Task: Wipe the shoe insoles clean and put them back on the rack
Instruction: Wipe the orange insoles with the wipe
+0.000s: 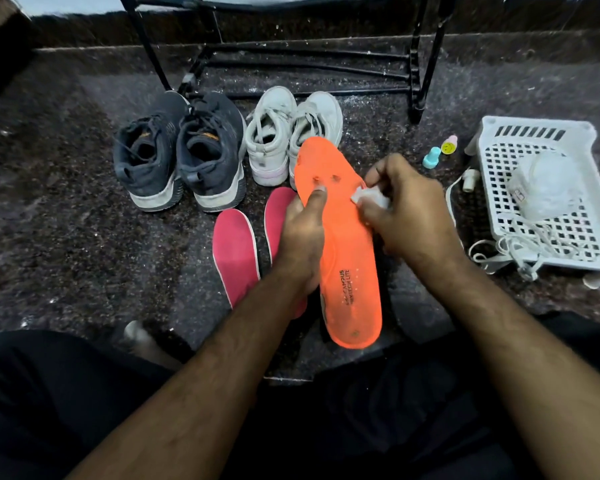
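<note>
left hand grip curled round orange insole, thumb on top, held above the floor | right hand grip pinches white wipe against insole | two pink insoles on floor beneath | dark shoes, white shoes beyond | black rack farthest

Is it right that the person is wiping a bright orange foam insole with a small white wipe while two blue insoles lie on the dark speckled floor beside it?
Not quite: the head view shows the two insoles on the dark speckled floor are pink-red, not blue. The rest holds: the left hand holds the bright orange foam insole while the right hand rubs it with a small white wipe.
</note>
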Available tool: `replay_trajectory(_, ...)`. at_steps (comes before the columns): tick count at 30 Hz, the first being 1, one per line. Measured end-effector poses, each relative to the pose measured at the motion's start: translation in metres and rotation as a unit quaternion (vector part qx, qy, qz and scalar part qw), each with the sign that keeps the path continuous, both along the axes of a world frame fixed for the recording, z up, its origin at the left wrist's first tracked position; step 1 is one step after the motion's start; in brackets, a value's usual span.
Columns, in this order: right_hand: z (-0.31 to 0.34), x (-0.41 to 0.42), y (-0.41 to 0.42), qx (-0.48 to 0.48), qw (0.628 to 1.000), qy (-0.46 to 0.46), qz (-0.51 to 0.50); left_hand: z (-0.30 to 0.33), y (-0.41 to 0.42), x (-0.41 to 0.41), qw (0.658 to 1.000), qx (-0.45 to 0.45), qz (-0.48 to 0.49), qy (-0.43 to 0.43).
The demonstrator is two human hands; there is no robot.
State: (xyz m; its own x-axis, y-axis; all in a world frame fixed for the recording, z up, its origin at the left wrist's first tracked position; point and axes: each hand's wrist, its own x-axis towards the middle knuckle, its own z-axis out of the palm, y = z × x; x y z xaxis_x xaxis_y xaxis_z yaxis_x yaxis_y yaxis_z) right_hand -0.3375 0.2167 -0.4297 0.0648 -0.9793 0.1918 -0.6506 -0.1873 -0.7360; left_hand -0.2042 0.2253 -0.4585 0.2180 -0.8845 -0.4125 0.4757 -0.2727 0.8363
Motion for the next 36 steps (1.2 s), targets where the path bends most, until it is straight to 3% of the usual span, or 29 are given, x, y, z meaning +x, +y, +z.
replay_trajectory(5,-0.004,0.024,0.033,-0.001,0.99,0.018,0.141,-0.006,-0.009,0.004,0.999,-0.005,0.035,-0.014)
replay_trajectory(11,0.001,0.0,0.004,-0.009,1.0,0.009,0.01,-0.005,-0.007,0.004,0.999,-0.018,0.028,-0.004)
replay_trajectory(16,-0.003,0.027,0.042,-0.005,0.989,0.046,0.14,-0.006,-0.012,0.007,0.998,-0.002,0.044,-0.043)
replay_trajectory(22,0.002,0.004,0.01,-0.01,0.998,0.055,0.018,-0.003,-0.007,0.005,0.999,-0.028,0.029,-0.034)
replay_trajectory(27,-0.001,0.026,0.041,0.014,0.99,0.048,0.129,-0.003,-0.011,0.008,0.997,-0.032,0.05,-0.049)
replay_trajectory(33,0.005,0.002,0.007,0.008,1.0,0.027,0.003,-0.004,-0.006,0.004,0.998,-0.049,0.031,-0.039)
replay_trajectory(36,0.007,0.008,0.024,0.034,0.998,0.035,0.033,-0.004,-0.008,0.007,0.997,-0.043,0.057,-0.042)
